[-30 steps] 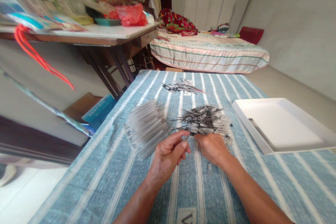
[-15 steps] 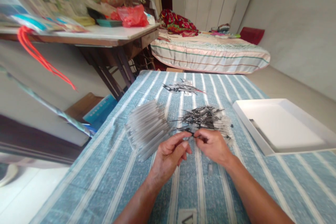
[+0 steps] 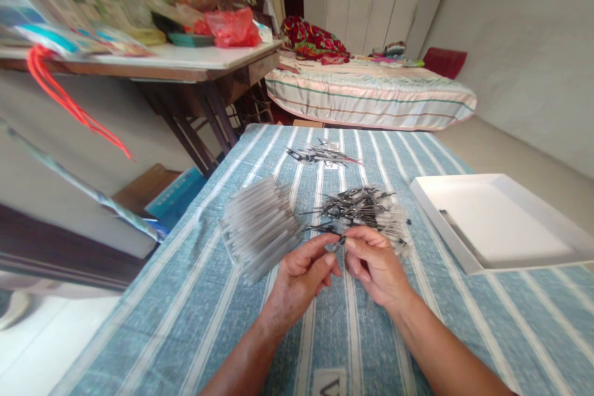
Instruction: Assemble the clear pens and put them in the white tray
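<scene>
My left hand (image 3: 304, 275) and my right hand (image 3: 378, 266) meet over the striped cloth, fingertips almost touching. Between them is a small black piece (image 3: 342, 240), too small to name. The right thumb and forefinger pinch it, while the left fingers are curled with the forefinger against its left end. Just beyond the hands lies a loose pile of thin black sticks with clear parts (image 3: 357, 205). Left of that, a thick stack of clear, slim tubes or sleeves (image 3: 262, 226) lies side by side.
A smaller heap of thin black pieces (image 3: 322, 153) lies farther back on the blue striped cloth (image 3: 223, 315). To the right stands a shallow white tray (image 3: 524, 223) with a dark strip inside. A cluttered side table (image 3: 223, 60) is at left, a bed (image 3: 371, 90) behind.
My right hand has turned a little and its fingers have shifted around the small black piece. The left hand has barely moved. The piles look the same.
</scene>
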A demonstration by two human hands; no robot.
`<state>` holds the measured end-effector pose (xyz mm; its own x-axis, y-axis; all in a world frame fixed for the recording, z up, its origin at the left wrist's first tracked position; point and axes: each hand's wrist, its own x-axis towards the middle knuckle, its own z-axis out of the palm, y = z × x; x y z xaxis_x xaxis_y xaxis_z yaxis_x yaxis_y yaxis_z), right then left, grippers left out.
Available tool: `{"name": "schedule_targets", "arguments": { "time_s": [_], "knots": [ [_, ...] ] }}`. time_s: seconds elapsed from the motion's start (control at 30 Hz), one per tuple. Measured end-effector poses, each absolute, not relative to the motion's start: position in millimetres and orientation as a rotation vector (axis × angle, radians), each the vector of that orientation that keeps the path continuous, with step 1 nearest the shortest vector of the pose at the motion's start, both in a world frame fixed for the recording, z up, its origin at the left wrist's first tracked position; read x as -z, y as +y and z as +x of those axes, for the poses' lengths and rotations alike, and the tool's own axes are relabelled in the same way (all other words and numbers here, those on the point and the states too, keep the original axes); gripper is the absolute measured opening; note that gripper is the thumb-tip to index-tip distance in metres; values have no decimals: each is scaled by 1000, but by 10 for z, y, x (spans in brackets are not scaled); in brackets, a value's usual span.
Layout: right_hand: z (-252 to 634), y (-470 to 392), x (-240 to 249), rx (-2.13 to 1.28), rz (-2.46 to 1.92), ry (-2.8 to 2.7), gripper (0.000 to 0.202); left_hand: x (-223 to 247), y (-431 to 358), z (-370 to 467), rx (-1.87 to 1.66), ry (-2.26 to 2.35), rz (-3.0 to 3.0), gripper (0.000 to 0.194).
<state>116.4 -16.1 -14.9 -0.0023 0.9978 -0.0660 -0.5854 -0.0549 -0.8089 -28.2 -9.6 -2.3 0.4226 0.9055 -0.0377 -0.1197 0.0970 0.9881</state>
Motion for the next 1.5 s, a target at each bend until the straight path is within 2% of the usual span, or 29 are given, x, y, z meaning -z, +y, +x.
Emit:
{"name": "schedule_targets", "arguments": {
  "time_s": [0.3, 0.67, 0.97, 1.23, 1.4, 1.5],
  "knots": [
    [1115, -180, 144, -1502, -797, -662, 12, 28, -101, -274, -919, 852, 1224, 29],
    [1096, -185, 183, -1498, -784, -706, 14, -30, -95, -274, -855, 860, 1198, 20],
    [1363, -184, 70, -1141, -1090, -1352, 9, -66, -80, -280, -711, 930, 1306, 17],
    [1530, -172, 40, -949, -1179, -1721, 11, -49, -75, -274, -656, 914, 1392, 15],
    [1555, -162, 20, -1035, -1162, -1792, 13, -20, -78, -272, -619, 962, 1435, 14],
    [1558, -157, 25, -1107, -1184, -1822, 24, 2, -81, -276, -607, 948, 1496, 12]
  ]
}}
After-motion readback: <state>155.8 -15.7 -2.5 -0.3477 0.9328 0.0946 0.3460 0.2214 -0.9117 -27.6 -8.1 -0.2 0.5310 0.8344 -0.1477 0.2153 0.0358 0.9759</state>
